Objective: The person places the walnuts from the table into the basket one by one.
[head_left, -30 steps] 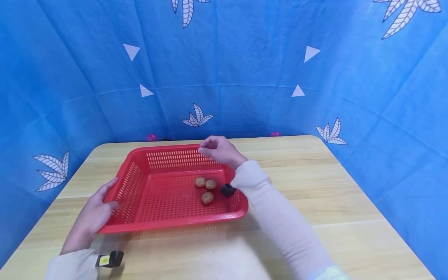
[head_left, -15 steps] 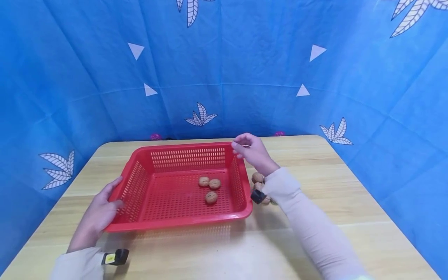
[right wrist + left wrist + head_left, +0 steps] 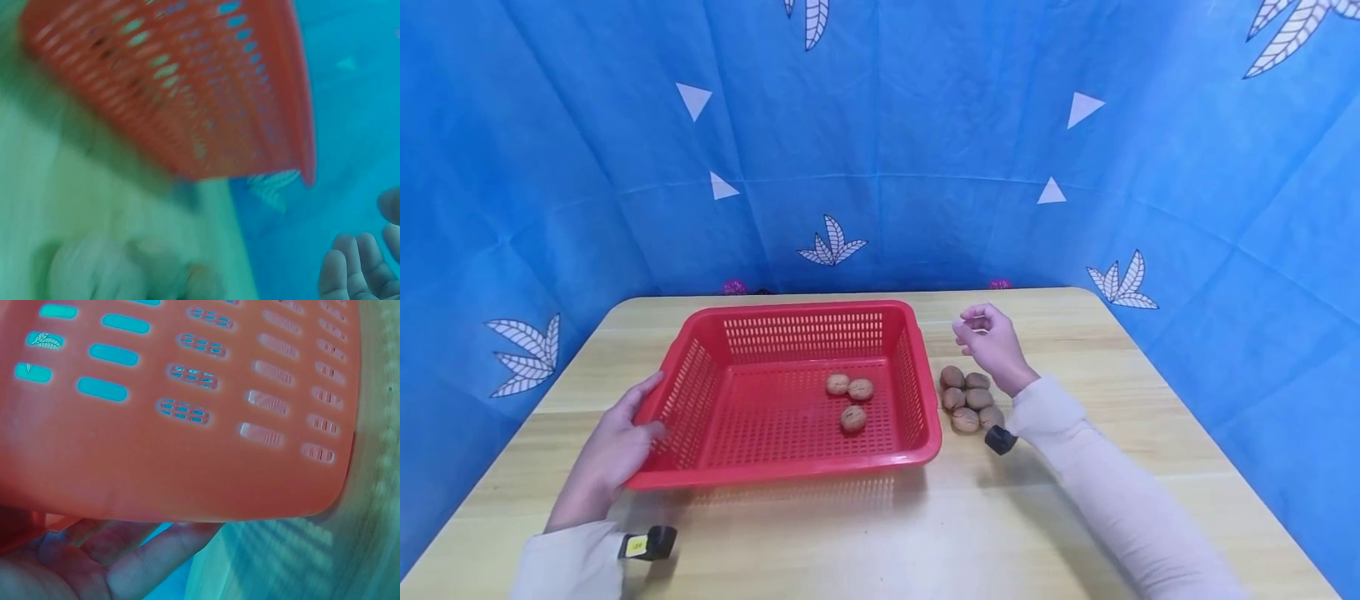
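A red slotted plastic basket [image 3: 775, 477] stands on the table, with three walnuts [image 3: 853, 418] lying loose in its right half. My left hand [image 3: 610, 450] grips the basket's left rim, thumb over the inside. The left wrist view shows the fingers [image 3: 159, 556] under the rim outside the slotted wall. To the right of the basket, several walnuts [image 3: 978, 398] lie close together on the wood. Just above and behind them hovers my right hand [image 3: 994, 343], its fingers loosely bent and holding nothing. In the right wrist view the walnuts look blurred, apart from the fingers [image 3: 369, 265].
Light wood covers the tabletop [image 3: 880, 542], and its far edge runs behind the basket. A blue patterned cloth [image 3: 925, 125] hangs round the back and sides. Small black devices, such as the left wrist camera [image 3: 658, 543], sit at the wrists.
My right hand has moved from over the basket to the right, past its rim, uncovering the walnuts on the table. The left hand keeps its grip; the three walnuts inside stay put.
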A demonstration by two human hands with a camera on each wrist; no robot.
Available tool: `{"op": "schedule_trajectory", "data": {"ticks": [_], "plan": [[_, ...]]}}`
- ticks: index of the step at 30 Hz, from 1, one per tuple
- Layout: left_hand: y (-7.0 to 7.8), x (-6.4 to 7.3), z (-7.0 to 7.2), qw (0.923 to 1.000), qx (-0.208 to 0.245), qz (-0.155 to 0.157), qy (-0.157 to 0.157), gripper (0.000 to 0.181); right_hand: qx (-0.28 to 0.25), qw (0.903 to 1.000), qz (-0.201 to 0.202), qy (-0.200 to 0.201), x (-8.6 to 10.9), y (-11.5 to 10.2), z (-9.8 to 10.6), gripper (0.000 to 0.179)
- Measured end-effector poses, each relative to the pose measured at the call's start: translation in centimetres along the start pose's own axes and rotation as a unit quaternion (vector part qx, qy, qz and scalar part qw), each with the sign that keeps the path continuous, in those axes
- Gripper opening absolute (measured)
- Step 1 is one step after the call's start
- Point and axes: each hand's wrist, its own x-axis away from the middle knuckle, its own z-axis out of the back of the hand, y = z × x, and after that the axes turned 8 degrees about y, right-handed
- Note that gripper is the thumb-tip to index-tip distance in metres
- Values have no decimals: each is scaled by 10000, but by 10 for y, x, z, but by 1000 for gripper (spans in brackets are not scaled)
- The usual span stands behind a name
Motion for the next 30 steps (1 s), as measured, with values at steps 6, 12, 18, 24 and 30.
{"op": "schedule_trajectory", "data": {"ticks": [6, 12, 18, 24, 30], "plan": [[1, -1, 0, 10000, 42, -30, 10, 82, 678, 9975, -79, -203, 4, 21, 17, 22], [0, 0, -1, 9999, 53, -69, 49, 82, 1466, 9887, -60, -322, 6, 36, 29, 22], [0, 1, 1, 9999, 59, -75, 45, 82, 2643, 9607, -59, -844, 4, 50, 38, 30], [1, 1, 1, 9999, 69, -77, 21, 81, 3271, 9320, -134, -1559, -2, 57, 40, 39], [2, 1, 1, 9999, 132, -94, 24, 81, 2783, 9447, -384, -1692, -3, 60, 42, 27]]}}
